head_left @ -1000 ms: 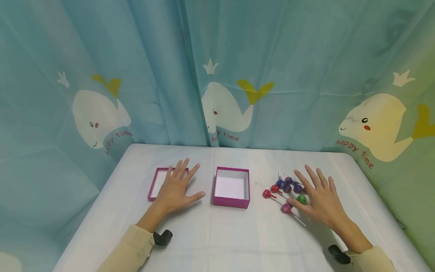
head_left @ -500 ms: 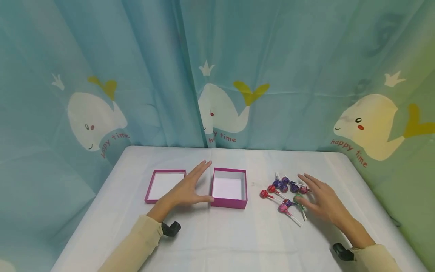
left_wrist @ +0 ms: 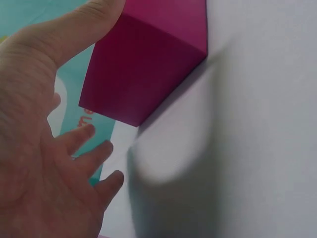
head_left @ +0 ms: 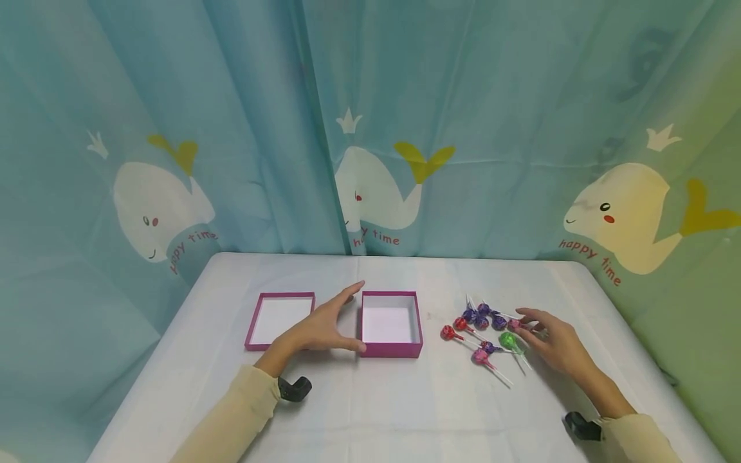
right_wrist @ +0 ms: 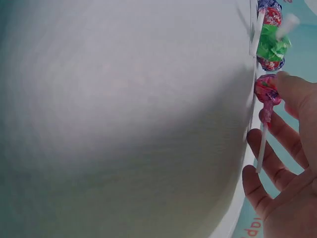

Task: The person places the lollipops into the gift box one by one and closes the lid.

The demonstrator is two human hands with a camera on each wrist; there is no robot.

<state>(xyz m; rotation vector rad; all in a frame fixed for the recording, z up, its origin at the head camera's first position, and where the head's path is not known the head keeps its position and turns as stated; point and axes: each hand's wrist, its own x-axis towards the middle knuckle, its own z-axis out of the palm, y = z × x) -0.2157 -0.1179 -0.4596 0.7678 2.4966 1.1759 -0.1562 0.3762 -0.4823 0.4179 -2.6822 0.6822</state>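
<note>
Right wrist view: right hand (right_wrist: 299, 191) touches 1 lollipop (right_wrist: 268, 91) (pink).

The open-topped magenta box (head_left: 391, 351), white inside, sits upright, its near left corner at the left hand's (head_left: 317, 329) thumb. To its right, a pink-wrapped lollipop (right_wrist: 267, 91) with a white stick seems pinched at its round head by the right hand (head_left: 557, 344).
</note>
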